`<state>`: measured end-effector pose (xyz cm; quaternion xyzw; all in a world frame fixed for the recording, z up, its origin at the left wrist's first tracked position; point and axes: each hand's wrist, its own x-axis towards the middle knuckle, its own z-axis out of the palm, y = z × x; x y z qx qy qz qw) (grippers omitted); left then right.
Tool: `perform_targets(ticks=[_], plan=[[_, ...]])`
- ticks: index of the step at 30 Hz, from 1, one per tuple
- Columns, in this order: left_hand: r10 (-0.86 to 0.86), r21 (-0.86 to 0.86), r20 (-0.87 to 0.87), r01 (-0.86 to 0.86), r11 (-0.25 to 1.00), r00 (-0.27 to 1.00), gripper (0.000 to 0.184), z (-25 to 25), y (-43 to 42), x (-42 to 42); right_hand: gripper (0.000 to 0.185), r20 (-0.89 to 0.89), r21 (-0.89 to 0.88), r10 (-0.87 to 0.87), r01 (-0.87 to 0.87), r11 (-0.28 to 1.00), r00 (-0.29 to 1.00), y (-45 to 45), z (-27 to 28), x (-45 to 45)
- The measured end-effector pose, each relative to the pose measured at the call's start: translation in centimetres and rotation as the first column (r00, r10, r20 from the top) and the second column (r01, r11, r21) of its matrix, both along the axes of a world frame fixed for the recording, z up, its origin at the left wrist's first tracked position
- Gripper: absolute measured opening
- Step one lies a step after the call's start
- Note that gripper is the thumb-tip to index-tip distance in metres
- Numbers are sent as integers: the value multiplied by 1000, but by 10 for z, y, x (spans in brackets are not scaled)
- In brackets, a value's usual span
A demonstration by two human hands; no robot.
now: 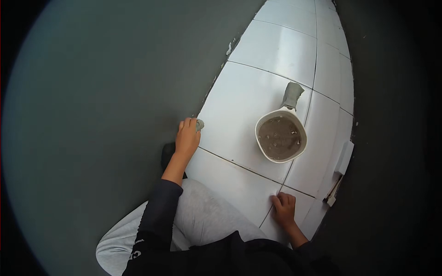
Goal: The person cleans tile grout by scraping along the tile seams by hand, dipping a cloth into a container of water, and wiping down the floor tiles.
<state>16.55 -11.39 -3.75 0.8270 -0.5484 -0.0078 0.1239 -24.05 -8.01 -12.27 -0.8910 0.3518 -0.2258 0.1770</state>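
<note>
My left hand (186, 138) is closed around a small grey rag or sponge (200, 124) at the left edge of the white tiles. Most of that piece is hidden under the fingers. My right hand (284, 209) rests on the tiles near a joint, with its fingers curled in and nothing visible in them. Between and beyond my hands stands a white dipper (258, 142), holding murky grey-brown water (281, 138). Its handle points away from me, and a grey piece of cloth or foam (292, 95) covers most of it.
White tiles (230, 101) with dark joints run away from me in a strip. Dark grey floor (115, 92) borders them on the left. Along the right edge lie a white block (344, 158) and a thin brush-like tool (332, 193). My grey-trousered leg (202, 211) is folded on the near tiles.
</note>
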Motion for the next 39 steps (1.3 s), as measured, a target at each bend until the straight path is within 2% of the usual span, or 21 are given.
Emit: perform_targets(ticks=[1,2,4,5,7,8,10,11,13,14,16,17,19,24,26,32,34,37,39], plan=[[2,-41,87,1,999,996,31,-6,-4,1,34,-6,2,-2,2,1000,1000,0,0,0],[0,-38,81,3,999,997,31,-13,-8,6,34,-1,1,1,-1,1000,1000,-1,1,0],[-72,-23,295,83,996,953,29,-28,-17,16,34,-3,2,1,-1,1000,1000,0,2,1],[-75,-22,291,85,996,954,29,-36,-18,17,33,-1,-3,0,0,1000,1000,-1,2,1],[-70,285,384,-46,957,921,18,-49,-19,15,33,-4,-4,0,0,1000,1000,-1,1,1],[-72,291,380,-45,956,922,18,-52,-18,13,33,-4,-2,-2,2,1000,1000,-1,1,0],[1,198,339,-72,978,941,16,-55,-12,12,33,-1,9,-4,4,1000,1000,-1,0,1],[-3,206,341,-71,976,940,16,-55,-9,11,32,-8,17,-4,4,1000,1000,-1,1,1],[-127,191,293,72,979,948,14,-52,-1,10,32,-9,31,-6,6,999,1000,0,2,0],[-131,197,297,73,978,946,14,-50,3,9,32,-9,23,-4,4,1000,1000,-1,2,1],[-170,243,159,128,961,973,16,-42,11,2,32,-6,21,-8,8,1000,1000,-1,2,1],[-176,250,160,133,959,971,16,-38,14,-3,32,3,22,-3,3,1000,1000,-1,2,1],[-133,375,51,104,921,990,19,-32,16,-15,32,9,29,-10,10,1000,1000,-1,3,1],[-58,415,-38,68,907,998,17,-38,9,-57,32,37,14,-28,27,1000,999,-1,2,1],[-30,404,-101,69,912,994,17,-38,5,-78,32,43,20,-42,41,999,998,0,3,1],[-56,384,-149,110,917,987,17,-37,6,-126,31,63,8,-91,91,996,994,0,2,1],[-102,253,-220,158,955,970,15,-37,7,-144,30,69,10,-100,99,995,993,0,2,1],[-114,222,-250,172,960,961,19,-37,7,-166,28,112,21,-111,110,994,987,-1,1,-3],[-123,201,-266,179,963,956,22,-39,7,-170,26,168,88,-230,218,972,958,1,-2,-5]])
